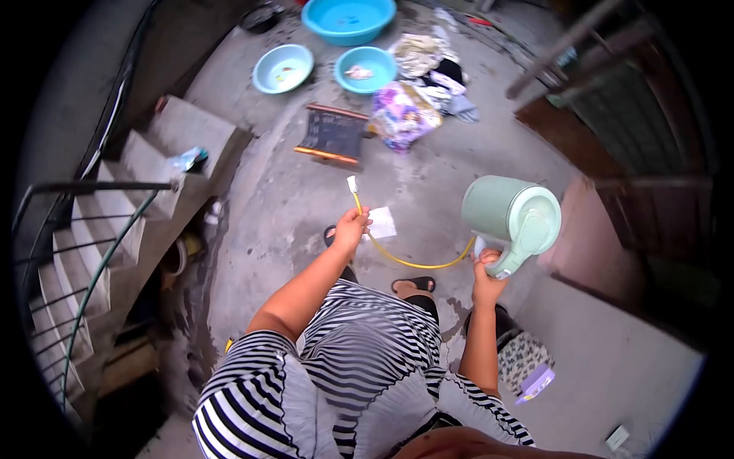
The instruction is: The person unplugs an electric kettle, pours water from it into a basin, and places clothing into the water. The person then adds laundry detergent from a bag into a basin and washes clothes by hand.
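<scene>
Left hand [351,229], fingers closed on yellow cord [417,265] just below its white end [352,184]; slack best kept untwisted. Right hand [488,281], fingers curled round handle [521,249] of tilted green kettle [486,206]; firm grip advisable.

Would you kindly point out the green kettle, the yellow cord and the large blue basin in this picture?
Green kettle [488,205]: head view, on the side of its body.
Yellow cord [436,267]: head view, on its sagging stretch.
Large blue basin [345,36]: head view, on its near outer wall.
</scene>
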`<move>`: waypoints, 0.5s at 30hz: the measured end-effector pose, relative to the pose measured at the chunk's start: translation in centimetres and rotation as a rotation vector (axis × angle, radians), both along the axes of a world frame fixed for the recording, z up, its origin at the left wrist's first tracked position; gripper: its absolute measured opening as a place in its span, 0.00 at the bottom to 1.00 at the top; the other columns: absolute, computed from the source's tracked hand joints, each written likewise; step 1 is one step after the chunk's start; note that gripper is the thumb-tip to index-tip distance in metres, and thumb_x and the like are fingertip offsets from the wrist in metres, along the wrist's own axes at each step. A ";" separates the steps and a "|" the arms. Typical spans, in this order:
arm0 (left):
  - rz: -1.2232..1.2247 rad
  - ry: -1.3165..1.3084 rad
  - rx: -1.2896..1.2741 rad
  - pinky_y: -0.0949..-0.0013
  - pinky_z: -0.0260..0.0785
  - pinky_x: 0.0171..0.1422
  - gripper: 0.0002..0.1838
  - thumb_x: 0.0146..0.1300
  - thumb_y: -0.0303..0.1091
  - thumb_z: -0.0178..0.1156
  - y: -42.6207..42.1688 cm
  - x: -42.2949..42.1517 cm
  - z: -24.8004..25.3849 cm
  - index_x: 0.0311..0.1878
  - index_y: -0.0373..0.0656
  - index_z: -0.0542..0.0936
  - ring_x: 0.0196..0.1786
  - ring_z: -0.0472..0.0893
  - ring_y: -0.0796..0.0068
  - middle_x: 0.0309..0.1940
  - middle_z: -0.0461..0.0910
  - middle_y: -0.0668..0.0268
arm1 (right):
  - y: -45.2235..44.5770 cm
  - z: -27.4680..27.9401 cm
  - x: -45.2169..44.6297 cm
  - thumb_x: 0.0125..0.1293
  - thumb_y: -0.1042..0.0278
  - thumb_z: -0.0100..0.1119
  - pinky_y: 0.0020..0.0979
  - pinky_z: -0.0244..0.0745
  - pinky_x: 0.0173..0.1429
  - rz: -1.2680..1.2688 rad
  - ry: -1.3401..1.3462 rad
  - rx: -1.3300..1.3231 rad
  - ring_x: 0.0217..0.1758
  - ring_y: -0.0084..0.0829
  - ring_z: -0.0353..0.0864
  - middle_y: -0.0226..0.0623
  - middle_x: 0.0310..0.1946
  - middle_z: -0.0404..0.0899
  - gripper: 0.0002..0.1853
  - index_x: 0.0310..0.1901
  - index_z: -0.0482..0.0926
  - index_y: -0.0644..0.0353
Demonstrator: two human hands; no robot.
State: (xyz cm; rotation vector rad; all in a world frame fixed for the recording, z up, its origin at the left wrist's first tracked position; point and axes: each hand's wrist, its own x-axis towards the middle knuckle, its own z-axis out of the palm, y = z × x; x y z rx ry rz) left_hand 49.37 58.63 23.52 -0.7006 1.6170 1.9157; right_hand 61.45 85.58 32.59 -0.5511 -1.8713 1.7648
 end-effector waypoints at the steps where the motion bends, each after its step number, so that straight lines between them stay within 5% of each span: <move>1: 0.043 -0.002 0.004 0.77 0.66 0.36 0.11 0.61 0.31 0.50 -3.2 -1.2 0.1 0.45 0.41 0.73 0.35 0.74 0.81 0.34 0.74 0.70 | -2.3 -0.1 -2.5 0.42 0.88 0.51 0.28 0.67 0.44 0.031 -0.006 -0.011 0.35 0.26 0.70 0.34 0.29 0.69 0.11 0.27 0.68 0.61; 9: 0.232 0.027 -0.223 0.75 0.65 0.41 0.12 0.63 0.37 0.48 -26.3 -11.6 3.3 0.50 0.50 0.71 0.37 0.74 0.82 0.35 0.75 0.73 | -19.9 -1.9 -23.3 0.46 0.86 0.56 0.24 0.67 0.41 0.275 -0.045 -0.114 0.36 0.22 0.70 0.32 0.30 0.72 0.10 0.28 0.70 0.60; 15: 0.534 0.023 -0.158 0.71 0.66 0.42 0.14 0.64 0.38 0.47 -35.8 -18.8 3.5 0.52 0.48 0.69 0.39 0.75 0.79 0.36 0.76 0.70 | -29.3 -5.4 -37.6 0.49 0.82 0.56 0.21 0.67 0.36 0.481 -0.099 -0.107 0.30 0.18 0.70 0.27 0.28 0.73 0.06 0.28 0.73 0.60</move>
